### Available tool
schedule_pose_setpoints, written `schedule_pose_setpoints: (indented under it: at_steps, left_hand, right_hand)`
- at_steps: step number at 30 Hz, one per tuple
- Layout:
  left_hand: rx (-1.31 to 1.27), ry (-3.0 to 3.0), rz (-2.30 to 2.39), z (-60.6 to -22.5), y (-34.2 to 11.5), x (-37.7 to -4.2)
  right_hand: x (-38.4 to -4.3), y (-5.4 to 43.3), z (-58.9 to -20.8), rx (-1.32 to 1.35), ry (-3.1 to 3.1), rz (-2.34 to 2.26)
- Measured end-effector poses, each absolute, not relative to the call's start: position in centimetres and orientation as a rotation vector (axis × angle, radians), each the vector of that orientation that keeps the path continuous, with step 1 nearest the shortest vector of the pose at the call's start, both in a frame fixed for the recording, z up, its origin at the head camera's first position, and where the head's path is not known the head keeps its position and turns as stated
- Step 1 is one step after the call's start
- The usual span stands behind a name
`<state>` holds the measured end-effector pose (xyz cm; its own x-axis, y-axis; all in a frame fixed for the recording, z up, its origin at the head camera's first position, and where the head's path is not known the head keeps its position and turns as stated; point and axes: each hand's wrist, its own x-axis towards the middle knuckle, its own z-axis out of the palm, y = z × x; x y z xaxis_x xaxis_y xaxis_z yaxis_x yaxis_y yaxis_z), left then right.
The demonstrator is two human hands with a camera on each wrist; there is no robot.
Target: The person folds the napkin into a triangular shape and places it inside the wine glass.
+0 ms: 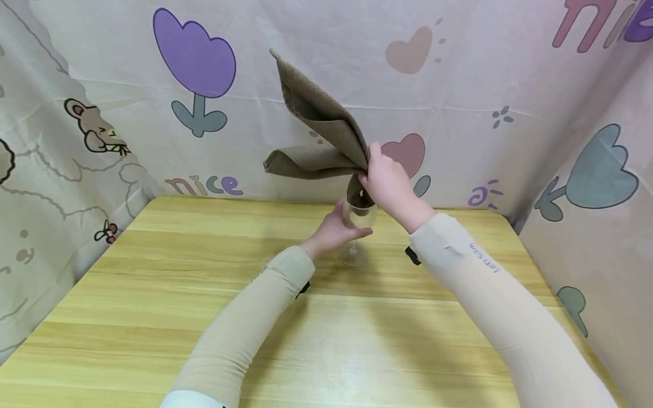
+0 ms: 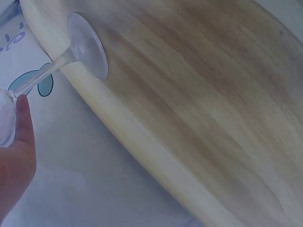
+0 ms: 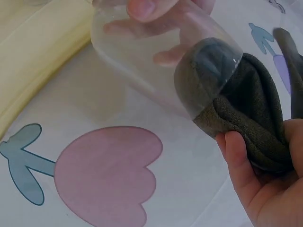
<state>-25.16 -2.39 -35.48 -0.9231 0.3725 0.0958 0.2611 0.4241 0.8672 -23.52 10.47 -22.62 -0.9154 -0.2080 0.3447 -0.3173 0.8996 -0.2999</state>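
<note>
A clear wine glass [image 1: 353,252] is held by its bowl in my left hand [image 1: 334,229], its thumb across the near side and the fingers behind, seen through the glass in the right wrist view. My right hand [image 1: 390,184] grips a folded brown cloth napkin [image 1: 326,127] near its lower end. Two pointed flaps of the napkin fan out to the upper left. Its rounded lower end [image 3: 208,80] sits just inside the glass's mouth. The left wrist view shows the stem and round foot [image 2: 87,46] of the glass; whether the foot touches the table cannot be told.
A wooden table [image 1: 178,317] spreads under both arms. Behind it and at the sides hangs a pale printed cloth [image 1: 306,34] with flowers, hearts and lettering. The table's back edge [image 1: 245,201] lies just beyond the glass.
</note>
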Motion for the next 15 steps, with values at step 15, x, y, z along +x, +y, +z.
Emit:
schedule_pose_setpoints:
  at_steps: [15]
  left_hand:
    - [0.509, 2.59, 1.548, -35.5, -2.3, -25.0]
  right_hand:
    - [-23.3, 10.4, -23.9, 0.371, -2.854, 0.5]
